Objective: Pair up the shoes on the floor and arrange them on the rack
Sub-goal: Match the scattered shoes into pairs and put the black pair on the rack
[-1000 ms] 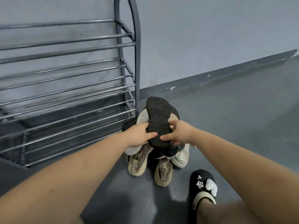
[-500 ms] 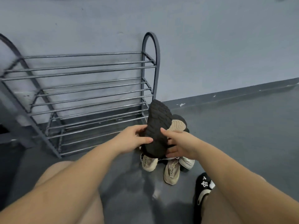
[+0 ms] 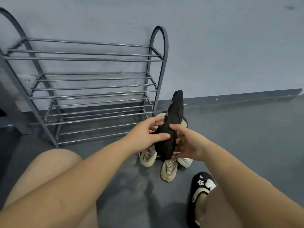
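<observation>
Two hands met on one black shoe, and from where I stood the head camera, the only view, showed the whole matter. The left hand gripped the shoe's near side, thumb laid along it and fingers curled round the far edge. The right hand cupped the heel end from below and the side, its fingers bent round the sole. The shoe was held clear of the floor, toe tilted up and away toward the wall, directly above the pile of pale shoes lying by the rack's right foot. The rack stood just left of the pile, and no shoe showed on any of its bars.

I judged the step to be sorting out this black shoe before finding its mate. To do it well, the person should turn it sole-down while both hands hold it, then look into the pile for a second black one; something dark showed under the pale shoes, though I could not tell what it was. Setting the pair together on a tier, soles across two bars, would stop a narrow toe slipping through the gaps. A black slipper on the person's own foot sat near the pile and should not be counted among the shoes.
</observation>
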Demonstrator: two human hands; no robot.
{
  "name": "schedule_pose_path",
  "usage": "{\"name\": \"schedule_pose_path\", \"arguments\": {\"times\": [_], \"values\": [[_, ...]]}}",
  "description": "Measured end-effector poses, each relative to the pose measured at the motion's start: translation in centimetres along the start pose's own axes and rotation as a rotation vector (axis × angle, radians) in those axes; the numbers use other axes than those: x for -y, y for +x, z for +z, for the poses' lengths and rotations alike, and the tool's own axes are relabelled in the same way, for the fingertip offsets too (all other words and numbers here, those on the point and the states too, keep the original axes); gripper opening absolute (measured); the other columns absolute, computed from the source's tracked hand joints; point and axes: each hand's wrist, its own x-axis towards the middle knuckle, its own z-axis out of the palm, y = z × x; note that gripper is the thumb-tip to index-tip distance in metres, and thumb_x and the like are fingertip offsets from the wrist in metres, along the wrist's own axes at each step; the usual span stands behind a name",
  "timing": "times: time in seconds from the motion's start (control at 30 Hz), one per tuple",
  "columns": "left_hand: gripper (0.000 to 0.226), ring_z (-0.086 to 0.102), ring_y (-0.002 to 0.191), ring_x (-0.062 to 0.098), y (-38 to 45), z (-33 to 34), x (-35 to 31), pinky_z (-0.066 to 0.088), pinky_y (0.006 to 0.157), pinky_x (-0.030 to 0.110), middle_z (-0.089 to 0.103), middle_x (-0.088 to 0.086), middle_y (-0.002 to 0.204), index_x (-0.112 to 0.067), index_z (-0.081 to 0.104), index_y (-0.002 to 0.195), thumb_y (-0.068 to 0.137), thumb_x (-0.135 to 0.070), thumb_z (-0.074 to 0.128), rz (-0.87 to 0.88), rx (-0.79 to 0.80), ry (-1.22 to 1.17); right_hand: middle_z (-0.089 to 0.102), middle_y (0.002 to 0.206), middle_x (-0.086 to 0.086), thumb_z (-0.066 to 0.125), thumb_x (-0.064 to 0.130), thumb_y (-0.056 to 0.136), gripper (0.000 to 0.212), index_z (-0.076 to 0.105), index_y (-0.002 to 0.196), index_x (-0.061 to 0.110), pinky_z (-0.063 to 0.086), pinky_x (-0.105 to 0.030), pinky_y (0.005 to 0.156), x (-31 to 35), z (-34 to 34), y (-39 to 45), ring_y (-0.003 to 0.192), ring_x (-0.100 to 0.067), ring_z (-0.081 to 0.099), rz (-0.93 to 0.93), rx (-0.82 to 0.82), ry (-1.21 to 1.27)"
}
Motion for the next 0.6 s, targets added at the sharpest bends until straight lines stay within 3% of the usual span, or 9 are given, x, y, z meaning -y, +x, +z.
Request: {"name": "schedule_pose_path", "arguments": {"times": [0.1, 0.17, 0.23, 0.33, 0.5, 0.53, 0.6], "values": [[0.075, 0.047, 0.128, 0.013, 1.0, -0.3, 0.9, 0.036, 0.110, 0.036, 0.052, -0.005, 0.134, -0.026, 0.041, 0.140, 0.074, -0.039, 0.075, -0.146, -0.011, -0.113, 0.064, 0.088, -0.009, 0.063, 0.040, 0.084, 0.032, 0.062, 0.096, 0.010, 0.054, -0.038, 0.069, 0.3, -0.1, -0.1, 0.082, -0.025, 0.063, -0.025, 0.007, 0.027], [0.086, 0.052, 0.123, 0.017, 1.1, -0.1, 1.7, 0.041, 0.106, 0.041, 0.055, -0.004, 0.134, -0.028, 0.045, 0.137, 0.063, -0.059, 0.075, -0.329, 0.106, -0.226, 0.062, 0.083, -0.007, 0.062, 0.038, 0.086, 0.028, 0.062, 0.091, 0.011, 0.054, -0.038, 0.067, 0.2, 0.1, 0.0, 0.079, -0.022, 0.061, -0.033, 0.009, 0.030], [0.072, 0.058, 0.114, 0.020, 0.8, 0.1, 2.0, 0.048, 0.093, 0.037, 0.062, 0.002, 0.128, -0.024, 0.053, 0.129, 0.070, -0.062, 0.067, -0.456, 0.247, -0.348, 0.062, 0.091, -0.009, 0.062, 0.037, 0.085, 0.030, 0.064, 0.098, 0.010, 0.055, -0.041, 0.073, 0.2, 0.1, 0.2, 0.086, -0.024, 0.062, -0.044, 0.039, 0.030], [0.053, 0.067, 0.097, 0.023, 0.6, -0.3, 2.1, 0.055, 0.081, 0.037, 0.070, 0.008, 0.112, -0.018, 0.063, 0.113, 0.072, -0.051, 0.060, -0.439, 0.317, -0.464, 0.064, 0.096, -0.010, 0.065, 0.038, 0.079, 0.037, 0.066, 0.105, 0.012, 0.056, -0.042, 0.073, 0.0, 0.1, 0.4, 0.092, -0.024, 0.063, -0.076, 0.106, 0.024], [0.029, 0.068, 0.091, 0.020, 0.8, -1.1, 2.7, 0.054, 0.089, 0.044, 0.071, 0.005, 0.104, -0.017, 0.062, 0.108, 0.082, -0.026, 0.067, -0.363, 0.164, -0.464, 0.066, 0.101, -0.009, 0.065, 0.039, 0.070, 0.047, 0.066, 0.109, 0.013, 0.057, -0.038, 0.074, 0.1, 1.0, 1.0, 0.098, -0.025, 0.060, -0.156, 0.156, 0.017], [0.036, 0.068, 0.094, 0.019, 0.9, -1.2, 2.9, 0.055, 0.087, 0.042, 0.070, 0.004, 0.107, -0.017, 0.060, 0.113, 0.080, -0.026, 0.071, -0.350, 0.140, -0.428, 0.066, 0.104, -0.009, 0.065, 0.040, 0.070, 0.051, 0.065, 0.112, 0.012, 0.057, -0.037, 0.074, 0.2, 1.2, 1.2, 0.099, -0.025, 0.061, -0.177, 0.140, 0.030], [0.071, 0.066, 0.101, 0.017, 0.8, -1.3, 3.3, 0.056, 0.087, 0.039, 0.066, 0.001, 0.116, -0.017, 0.052, 0.126, 0.065, -0.037, 0.083, -0.329, 0.086, -0.299, 0.069, 0.104, -0.007, 0.065, 0.038, 0.072, 0.051, 0.064, 0.115, 0.011, 0.057, -0.036, 0.075, 0.2, 1.6, 1.4, 0.099, -0.024, 0.064, -0.219, 0.109, 0.039]]}}
